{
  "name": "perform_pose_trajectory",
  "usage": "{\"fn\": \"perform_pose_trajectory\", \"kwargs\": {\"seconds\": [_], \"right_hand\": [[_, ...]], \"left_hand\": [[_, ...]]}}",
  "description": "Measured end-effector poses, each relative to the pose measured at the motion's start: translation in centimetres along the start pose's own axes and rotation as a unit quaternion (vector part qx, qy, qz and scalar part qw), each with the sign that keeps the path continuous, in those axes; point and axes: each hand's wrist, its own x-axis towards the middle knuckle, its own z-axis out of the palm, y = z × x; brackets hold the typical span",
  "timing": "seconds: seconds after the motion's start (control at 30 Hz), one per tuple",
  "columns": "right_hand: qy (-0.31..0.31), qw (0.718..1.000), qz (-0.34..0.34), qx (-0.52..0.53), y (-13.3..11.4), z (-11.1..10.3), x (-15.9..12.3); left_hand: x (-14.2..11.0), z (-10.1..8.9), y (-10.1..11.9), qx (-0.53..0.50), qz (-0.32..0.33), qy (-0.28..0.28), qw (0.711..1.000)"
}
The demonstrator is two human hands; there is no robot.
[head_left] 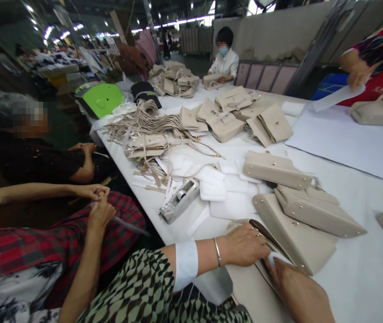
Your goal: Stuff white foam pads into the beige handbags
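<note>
Left hand (243, 246), with a bangle at the wrist and a white band on the forearm, is half closed, its fingers curled over the opened mouth of a beige leather handbag (295, 235). The bag lies flat near the near side edge of the white work table (363, 278). Right hand (295, 291) is low against the same bag, fingers pressed to a white insert (276, 258) at the mouth. Whether it has a firm grip on the insert cannot be confirmed from this view.

Just beyond the bag are two more beige handbags (317, 208) (275, 169) with gold studs, the nearer one touching the bag in hand. Toward the side edge of the table lie white foam pads (213, 188), with a grey tape dispenser (180, 200) just beside them. Further along are a bundle of beige bag straps (144, 121) and a cluster of finished-looking beige bags (225, 116) – contents not visible.

Co-workers noted, hands separate from the above. Along the left side, a person in a red plaid garment (60, 233) has both hands (99, 202) on a thin strip, and a person in a black top (43, 161) sits beyond. At the far end, a person in a white shirt (225, 63) handles a bag. At the right side, a person in a red print top (376, 58) holds a white sheet (341, 98).
</note>
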Motion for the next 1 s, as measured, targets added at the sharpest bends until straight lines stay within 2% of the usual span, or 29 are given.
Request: {"fn": "perform_pose_trajectory", "kwargs": {"seconds": [0.07, 0.13, 0.27, 0.33, 0.4, 0.47, 0.67, 0.8, 0.9, 1.0], "right_hand": [[-0.077, 0.995, 0.06, 0.013, -0.6, -1.3, 0.6], [-0.111, 0.988, 0.106, 0.022, -1.1, -2.5, 1.0], [-0.098, 0.99, 0.103, -0.001, -1.8, -3.2, 1.3], [-0.092, 0.993, 0.07, -0.001, -2.0, -2.7, 1.3], [-0.09, 0.995, 0.045, 0.004, -2.1, -2.2, 1.1], [-0.088, 0.995, 0.053, 0.015, -2.0, -1.8, 0.9], [-0.093, 0.979, 0.161, 0.081, -1.4, -1.3, 1.0], [-0.107, 0.968, 0.193, 0.121, -1.1, -1.3, 1.9], [-0.122, 0.967, 0.187, 0.126, -0.6, -1.4, 2.7], [-0.143, 0.969, 0.14, 0.143, -0.2, -1.5, 3.2]], "left_hand": [[-0.2, -0.5, 0.1, 0.005, -0.01, 0.009, 1.0], [-0.4, -1.1, 0.1, -0.004, -0.046, 0.023, 0.999], [-1.1, -1.8, -0.6, -0.037, -0.205, 0.008, 0.978], [-1.4, -1.2, -1.4, -0.074, -0.229, -0.026, 0.97], [-1.4, -0.4, -2.0, -0.104, -0.229, -0.05, 0.966], [-1.2, 0.3, -2.3, -0.116, -0.23, -0.058, 0.965], [0.3, 0.6, -2.7, -0.141, -0.193, -0.067, 0.969], [1.1, 0.2, -3.0, -0.148, -0.173, -0.083, 0.97], [1.5, 0.4, -3.2, -0.134, -0.165, -0.087, 0.973], [1.6, 0.8, -3.7, -0.125, -0.144, -0.088, 0.978]]}}
